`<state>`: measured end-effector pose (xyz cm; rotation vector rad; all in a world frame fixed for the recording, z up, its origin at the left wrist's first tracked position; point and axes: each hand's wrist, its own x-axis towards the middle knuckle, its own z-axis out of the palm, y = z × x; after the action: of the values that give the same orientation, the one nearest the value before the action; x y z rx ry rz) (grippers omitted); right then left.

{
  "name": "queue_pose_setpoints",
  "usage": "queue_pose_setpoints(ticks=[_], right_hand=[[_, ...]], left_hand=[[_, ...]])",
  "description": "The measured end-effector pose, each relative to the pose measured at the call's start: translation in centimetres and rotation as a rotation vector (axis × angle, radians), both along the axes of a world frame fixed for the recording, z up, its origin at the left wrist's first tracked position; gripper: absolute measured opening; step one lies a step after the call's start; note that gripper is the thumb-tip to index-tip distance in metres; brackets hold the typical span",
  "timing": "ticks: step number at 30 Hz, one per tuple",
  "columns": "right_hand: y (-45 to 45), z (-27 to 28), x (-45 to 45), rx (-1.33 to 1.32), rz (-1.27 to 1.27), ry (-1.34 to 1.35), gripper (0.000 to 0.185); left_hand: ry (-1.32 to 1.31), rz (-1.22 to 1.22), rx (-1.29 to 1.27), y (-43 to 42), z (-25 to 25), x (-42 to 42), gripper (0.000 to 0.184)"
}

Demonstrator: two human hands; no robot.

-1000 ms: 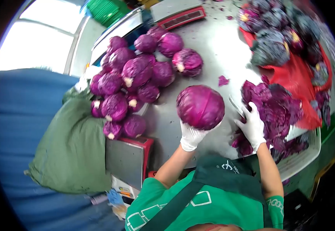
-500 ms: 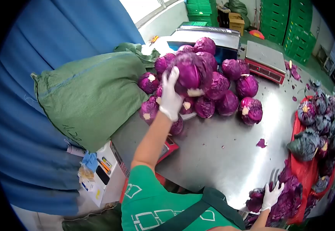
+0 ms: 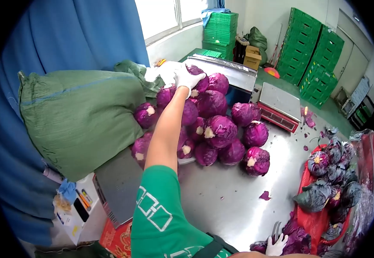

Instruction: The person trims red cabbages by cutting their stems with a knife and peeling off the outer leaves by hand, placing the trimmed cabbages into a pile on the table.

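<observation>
My left hand (image 3: 188, 80), in a white glove, reaches to the back of a heap of red cabbages. Its fingers are wrapped over one red cabbage (image 3: 200, 80), partly hidden by the glove. Around it lie several more, among them a large cabbage (image 3: 220, 131) with a pale cut stem and another (image 3: 256, 161) at the heap's front right. My right hand (image 3: 277, 245), also gloved, rests with fingers spread on loose purple cabbage leaves (image 3: 296, 235) near the lower edge of the view. I see nothing held in it.
A full green sack (image 3: 79, 116) stands left of the heap. A scale (image 3: 280, 105) and a film wrapper (image 3: 225, 71) sit behind. Right, dark untrimmed cabbages (image 3: 313, 195) lie on a red bag (image 3: 307, 217). Green crates (image 3: 296, 47) are stacked on the floor beyond.
The view has tilted upward. My left hand has moved from a cabbage over the middle of the heap to one farther back. My right hand stays by the loose leaves.
</observation>
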<state>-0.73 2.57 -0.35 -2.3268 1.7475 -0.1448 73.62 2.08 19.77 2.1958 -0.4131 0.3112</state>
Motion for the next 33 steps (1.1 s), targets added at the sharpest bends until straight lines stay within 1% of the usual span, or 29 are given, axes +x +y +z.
queue_pose_setpoints(ticks=[2,3,4,6,7,8,9,10,11,12,14,15,16,18,19,20,21,22,23,24,25,26,27,28,29,30,31,32,33], right_hand=[[-1.1,-4.4,-2.3,0.067,-0.116,0.141,0.077],[-1.6,-5.6,-3.4,0.065,-0.081,0.145,0.079],[-1.5,-5.4,-3.2,0.049,-0.069,0.155,0.079],[-0.9,-3.8,-1.6,0.099,-0.145,0.142,0.078],[-0.6,-2.7,-1.0,0.1,-0.13,0.147,0.078],[-0.3,-1.8,-0.4,-0.045,-0.03,0.105,0.069],[-0.1,-1.3,-0.3,-0.189,0.071,0.064,0.061],[-0.3,-2.1,-1.0,-0.188,0.087,0.069,0.061],[-0.9,-3.9,-1.8,-0.082,-0.008,0.104,0.069],[-1.2,-5.1,-2.3,0.025,-0.098,0.141,0.077],[-1.1,-5.2,-2.5,0.0,-0.054,0.105,0.073],[-1.2,-5.5,-2.7,-0.004,-0.053,0.111,0.071],[-1.4,-5.9,-2.8,-0.01,-0.045,0.115,0.07],[-1.8,-7.2,-3.2,-0.15,0.017,0.168,0.064],[-1.9,-6.0,-2.6,0.015,-0.02,0.186,0.072],[-1.7,-5.3,-2.3,0.015,0.056,0.201,0.072],[-1.5,-5.0,-2.4,-0.081,0.104,0.239,0.073],[-1.3,-4.8,-2.4,-0.178,0.151,0.269,0.079],[-1.2,-4.4,-2.3,-0.198,0.192,0.217,0.076],[-3.8,-6.9,-2.6,-0.67,0.549,-0.28,0.073],[-4.0,-7.2,-3.3,-0.652,0.602,-0.285,0.073],[-3.7,-7.2,-4.0,-0.509,0.487,-0.016,0.069],[-3.3,-6.9,-4.0,-0.372,0.363,0.253,0.066],[-2.9,-6.2,-3.5,-0.352,0.375,0.218,0.065],[-3.4,-6.2,-3.3,-0.349,0.408,0.223,0.065],[-3.8,-6.3,-2.8,-0.488,0.494,0.025,0.066],[-2.0,-3.9,-1.9,-0.205,0.303,0.292,0.067],[-0.1,-0.7,0.4,-0.04,0.245,0.347,0.066],[-0.2,-1.4,0.3,-0.072,0.258,0.345,0.065]], left_hand=[[0.076,0.001,-0.063,-1.0,-1.9,3.4,0.099],[-0.004,0.033,0.013,-1.8,-2.6,4.9,0.094],[0.147,-0.113,0.113,-0.7,-0.6,4.1,0.102],[-0.002,-0.071,0.36,-0.8,1.2,3.1,0.095],[0.008,-0.127,0.47,-0.3,2.0,3.2,0.094],[0.006,-0.185,0.349,0.0,0.6,4.1,0.093],[0.02,-0.201,0.312,0.6,0.4,4.2,0.09],[0.038,-0.216,0.276,1.0,-0.4,4.5,0.087],[0.038,-0.183,0.264,1.4,-1.2,4.4,0.084],[-0.089,-0.114,0.22,2.5,-1.5,2.6,0.06],[-0.279,-0.26,-0.165,6.1,-2.4,-2.8,0.028],[-0.349,-0.335,-0.202,8.8,-2.5,-6.4,0.018],[-0.422,-0.405,-0.237,11.7,-2.4,-10.3,0.014],[-0.451,-0.464,-0.255,18.1,-2.8,-17.8,0.013],[-0.457,-0.464,-0.205,21.5,-3.1,-21.1,0.019],[-0.456,-0.456,-0.155,24.7,-3.8,-23.9,0.026],[-0.509,-0.356,-0.177,27.9,-4.9,-26.2,0.027],[-0.564,-0.26,-0.194,30.8,-5.9,-28.3,0.027],[-0.566,-0.11,-0.154,33.9,-6.9,-30.0,0.026],[-0.345,0.02,-0.012,37.6,-7.8,-31.6,0.019],[-0.352,0.147,-0.074,40.6,-8.9,-32.3,0.014],[-0.364,0.269,-0.137,43.7,-10.2,-32.7,0.01],[-0.324,0.363,-0.075,47.4,-12.3,-33.0,0.009],[-0.281,0.451,-0.014,51.4,-14.6,-33.3,0.012],[-0.191,0.592,0.025,55.2,-16.8,-33.6,0.018],[-0.103,0.728,0.063,59.0,-18.5,-33.8,0.024],[-0.051,0.852,0.095,62.9,-20.1,-33.6,0.03],[0.0,0.968,0.127,66.5,-21.3,-33.0,0.037],[0.066,1.077,0.16,70.1,-22.8,-32.1,0.044]])
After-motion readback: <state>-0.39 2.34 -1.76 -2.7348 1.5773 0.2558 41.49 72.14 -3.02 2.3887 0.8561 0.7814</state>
